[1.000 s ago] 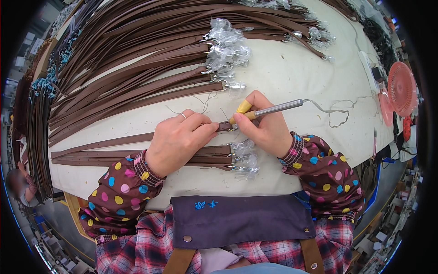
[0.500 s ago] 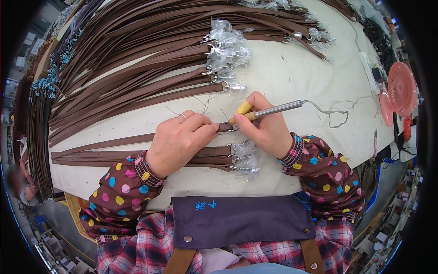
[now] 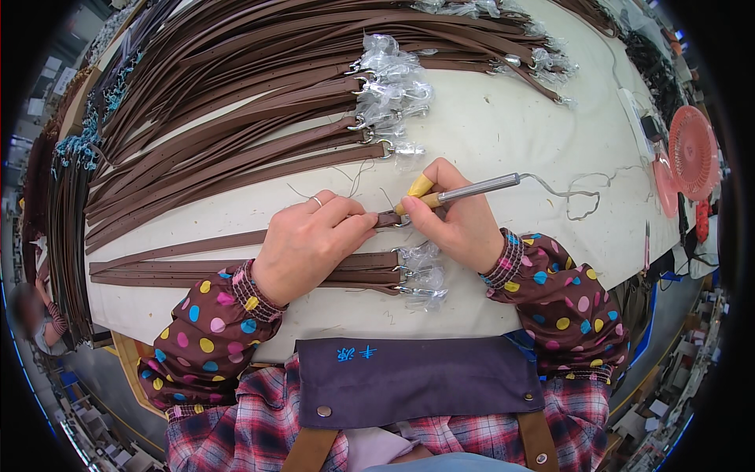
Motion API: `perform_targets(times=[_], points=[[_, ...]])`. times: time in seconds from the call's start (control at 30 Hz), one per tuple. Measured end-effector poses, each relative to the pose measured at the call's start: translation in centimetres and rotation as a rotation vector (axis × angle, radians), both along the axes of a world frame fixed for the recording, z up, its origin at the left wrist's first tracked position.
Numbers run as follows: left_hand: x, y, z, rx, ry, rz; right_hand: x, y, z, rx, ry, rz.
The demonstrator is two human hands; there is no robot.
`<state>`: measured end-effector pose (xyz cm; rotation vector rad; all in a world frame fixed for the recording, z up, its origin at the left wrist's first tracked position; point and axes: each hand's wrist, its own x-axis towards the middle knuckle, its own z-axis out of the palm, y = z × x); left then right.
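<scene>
Brown strap sits in left hand — right hand holds corded tool.

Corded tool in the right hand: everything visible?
Slim, pen-like corded tool: metallic-looking grey rear shaft, tan front section, thin grey cord trailing right from its back end. It slants, front end leftward, gripped by the thumb and yellow-covered index finger of the right hand. Its tip is at the brown strap; exact contact can't be made out.

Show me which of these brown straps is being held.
The strap whose end the left hand pinches, near the pen-like tool in the right hand. The other straps have no hand at their visible ends.
</scene>
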<state>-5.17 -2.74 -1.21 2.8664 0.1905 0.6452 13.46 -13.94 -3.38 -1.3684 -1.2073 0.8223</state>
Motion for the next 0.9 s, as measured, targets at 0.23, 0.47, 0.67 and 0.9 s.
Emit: perform_targets(times=[0.23, 0.47, 0.67, 0.9], points=[[-0.03, -0.02, -0.03, 0.001, 0.009, 0.005, 0.02, -0.08, 0.17, -0.017, -0.024, 0.000], [0.03, -0.10, 0.36, 0.038, 0.036, 0.003, 0.18, -0.43, 0.61, 0.036, 0.087, -0.029], [-0.24, -0.10, 0.22, 0.107, 0.079, -0.020, 0.37, -0.56, 0.59, 0.046, 0.109, -0.030], [-0.04, -0.29, 0.40, 0.098, 0.049, -0.017, 0.56, -0.59, 0.76, 0.020, 0.077, -0.027]])
